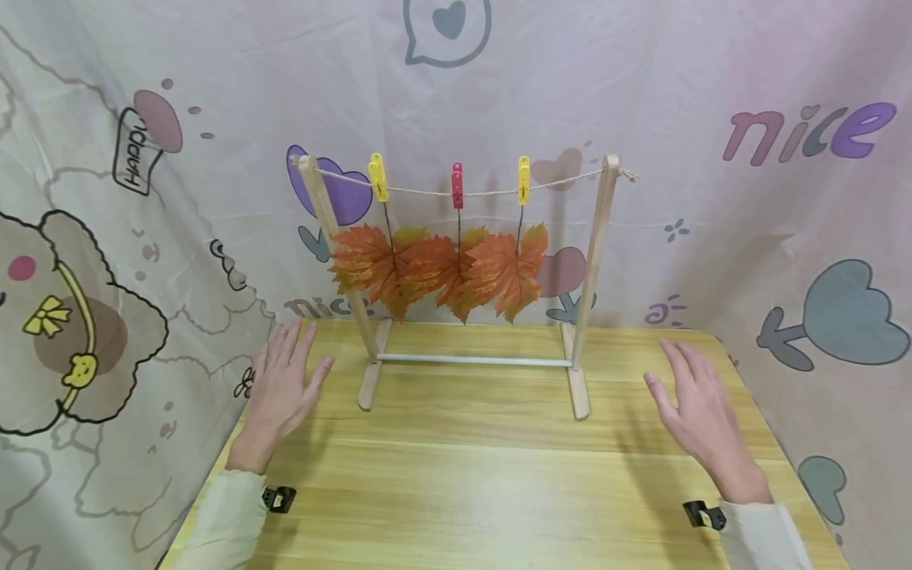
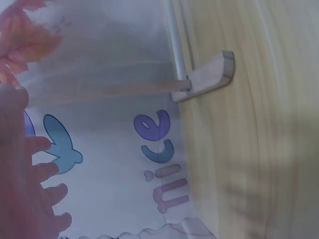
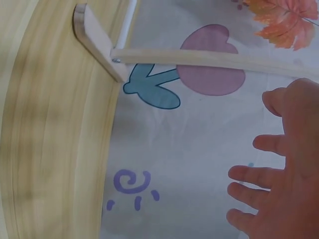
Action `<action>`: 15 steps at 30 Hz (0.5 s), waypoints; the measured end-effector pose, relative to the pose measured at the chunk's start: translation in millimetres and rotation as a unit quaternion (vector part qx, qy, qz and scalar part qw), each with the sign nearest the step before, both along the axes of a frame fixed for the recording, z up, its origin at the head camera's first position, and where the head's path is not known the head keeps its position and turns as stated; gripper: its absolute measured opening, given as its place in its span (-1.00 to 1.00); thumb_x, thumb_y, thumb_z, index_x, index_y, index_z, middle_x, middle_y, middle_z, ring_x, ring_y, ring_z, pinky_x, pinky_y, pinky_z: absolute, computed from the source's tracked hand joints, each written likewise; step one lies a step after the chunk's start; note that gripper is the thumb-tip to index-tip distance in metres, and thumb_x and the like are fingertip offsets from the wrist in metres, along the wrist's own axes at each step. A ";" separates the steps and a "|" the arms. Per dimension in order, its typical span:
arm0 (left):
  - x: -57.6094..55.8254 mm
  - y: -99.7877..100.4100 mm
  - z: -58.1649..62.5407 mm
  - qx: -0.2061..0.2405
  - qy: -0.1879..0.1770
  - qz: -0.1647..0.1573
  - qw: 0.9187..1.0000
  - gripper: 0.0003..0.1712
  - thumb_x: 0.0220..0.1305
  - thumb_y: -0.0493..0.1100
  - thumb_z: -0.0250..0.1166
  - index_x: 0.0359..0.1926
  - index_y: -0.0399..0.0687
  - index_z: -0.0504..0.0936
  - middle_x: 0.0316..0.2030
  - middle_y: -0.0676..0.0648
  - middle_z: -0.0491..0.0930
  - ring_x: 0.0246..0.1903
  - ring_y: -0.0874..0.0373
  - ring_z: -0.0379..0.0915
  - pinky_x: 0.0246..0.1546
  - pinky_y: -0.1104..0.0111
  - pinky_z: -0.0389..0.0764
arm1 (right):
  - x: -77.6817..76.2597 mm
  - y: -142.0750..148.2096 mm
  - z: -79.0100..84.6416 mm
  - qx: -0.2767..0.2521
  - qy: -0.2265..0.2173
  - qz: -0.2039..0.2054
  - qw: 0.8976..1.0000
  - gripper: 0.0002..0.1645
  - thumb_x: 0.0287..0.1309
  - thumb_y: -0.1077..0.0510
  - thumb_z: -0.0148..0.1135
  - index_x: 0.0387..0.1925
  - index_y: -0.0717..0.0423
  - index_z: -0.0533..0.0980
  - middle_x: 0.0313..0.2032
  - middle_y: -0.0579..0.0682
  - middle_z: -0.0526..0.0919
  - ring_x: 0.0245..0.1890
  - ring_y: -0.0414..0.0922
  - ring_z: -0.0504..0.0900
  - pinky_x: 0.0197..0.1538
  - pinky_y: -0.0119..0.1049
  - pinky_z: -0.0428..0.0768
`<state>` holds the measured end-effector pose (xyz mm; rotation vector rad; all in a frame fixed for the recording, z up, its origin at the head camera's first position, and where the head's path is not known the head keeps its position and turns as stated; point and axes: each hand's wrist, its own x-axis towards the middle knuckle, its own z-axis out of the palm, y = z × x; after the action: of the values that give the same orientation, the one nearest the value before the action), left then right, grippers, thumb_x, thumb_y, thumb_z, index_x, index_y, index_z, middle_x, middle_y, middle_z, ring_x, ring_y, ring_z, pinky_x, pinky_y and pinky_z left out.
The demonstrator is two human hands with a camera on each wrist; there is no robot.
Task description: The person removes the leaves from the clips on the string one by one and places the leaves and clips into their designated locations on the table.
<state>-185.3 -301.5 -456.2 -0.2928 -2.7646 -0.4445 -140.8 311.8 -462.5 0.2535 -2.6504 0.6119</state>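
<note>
A small wooden rack point(image 1: 591, 269) stands at the back of the wooden table point(image 1: 463, 483). A string point(image 1: 484, 191) runs between its posts. Two yellow pegs point(image 1: 378, 176) and one red peg point(image 1: 457, 185) hold three orange maple leaves point(image 1: 442, 269) by their stems. My left hand point(image 1: 285, 384) hovers flat, fingers spread, just left of the rack's left foot point(image 1: 370, 384). My right hand point(image 1: 694, 408) hovers flat to the right of the right foot point(image 1: 579, 388). Both hold nothing. The wrist views show spread fingers point(image 3: 259, 174), a rack foot point(image 2: 209, 77) and leaf tips point(image 3: 281, 22).
A printed cartoon cloth point(image 1: 784, 198) hangs close behind and around the table, touching its back and side edges. A white crossbar point(image 1: 473, 360) joins the rack's feet. The table's near half lies in front of the rack between my forearms.
</note>
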 end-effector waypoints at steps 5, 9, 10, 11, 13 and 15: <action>1.4 8.5 6.5 0.018 0.008 -0.010 1.000 -0.19 0.61 0.21 -0.08 0.64 -0.10 -0.02 0.63 -0.17 -0.21 0.58 -0.26 -0.30 0.49 -0.21 -0.30 | -0.6 -8.9 3.0 -0.016 0.019 0.011 1.000 -0.24 0.50 0.00 0.10 0.56 0.17 0.15 0.42 0.38 0.26 0.35 0.43 0.24 0.32 0.43 0.17; 0.8 14.9 8.1 0.023 0.028 -0.019 0.999 -0.21 0.60 0.19 -0.05 0.62 -0.12 0.03 0.62 -0.22 -0.14 0.56 -0.28 -0.21 0.49 -0.20 -0.25 | -1.1 -15.5 5.2 -0.029 0.032 0.016 0.999 -0.26 0.49 0.02 0.12 0.55 0.17 0.19 0.40 0.39 0.30 0.34 0.42 0.26 0.29 0.44 0.20; 0.6 16.3 8.1 0.023 0.033 -0.020 0.999 -0.21 0.60 0.19 -0.05 0.62 -0.12 0.04 0.62 -0.22 -0.13 0.56 -0.29 -0.18 0.49 -0.19 -0.23 | -1.0 -17.4 6.0 -0.032 0.033 0.017 0.999 -0.26 0.49 0.02 0.13 0.55 0.16 0.19 0.39 0.39 0.31 0.34 0.42 0.26 0.28 0.44 0.21; 0.6 17.7 8.0 0.025 0.036 -0.021 0.999 -0.21 0.60 0.18 -0.05 0.62 -0.12 0.05 0.61 -0.22 -0.12 0.55 -0.28 -0.17 0.49 -0.19 -0.23 | -1.1 -19.1 6.6 -0.036 0.035 0.019 0.999 -0.27 0.49 0.02 0.13 0.55 0.15 0.19 0.39 0.39 0.32 0.34 0.41 0.27 0.27 0.44 0.22; 0.9 20.3 7.3 0.029 0.043 -0.024 0.998 -0.22 0.60 0.18 -0.05 0.62 -0.11 0.06 0.61 -0.22 -0.10 0.54 -0.30 -0.13 0.49 -0.19 -0.18 | -1.0 -22.4 7.9 -0.041 0.038 0.020 0.998 -0.27 0.48 0.03 0.15 0.55 0.13 0.20 0.38 0.38 0.33 0.34 0.41 0.27 0.26 0.45 0.24; 1.6 23.4 6.8 0.036 0.051 -0.027 0.998 -0.23 0.60 0.17 -0.03 0.61 -0.11 0.07 0.61 -0.22 -0.09 0.53 -0.31 -0.10 0.47 -0.21 -0.11 | -1.0 -25.7 9.2 -0.047 0.043 0.022 0.998 -0.28 0.47 0.05 0.17 0.54 0.13 0.23 0.37 0.38 0.34 0.34 0.40 0.28 0.25 0.46 0.25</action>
<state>-183.8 -278.1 -449.4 -0.3638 -2.6410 -0.5256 -141.8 286.1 -453.3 0.3043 -2.5314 0.7206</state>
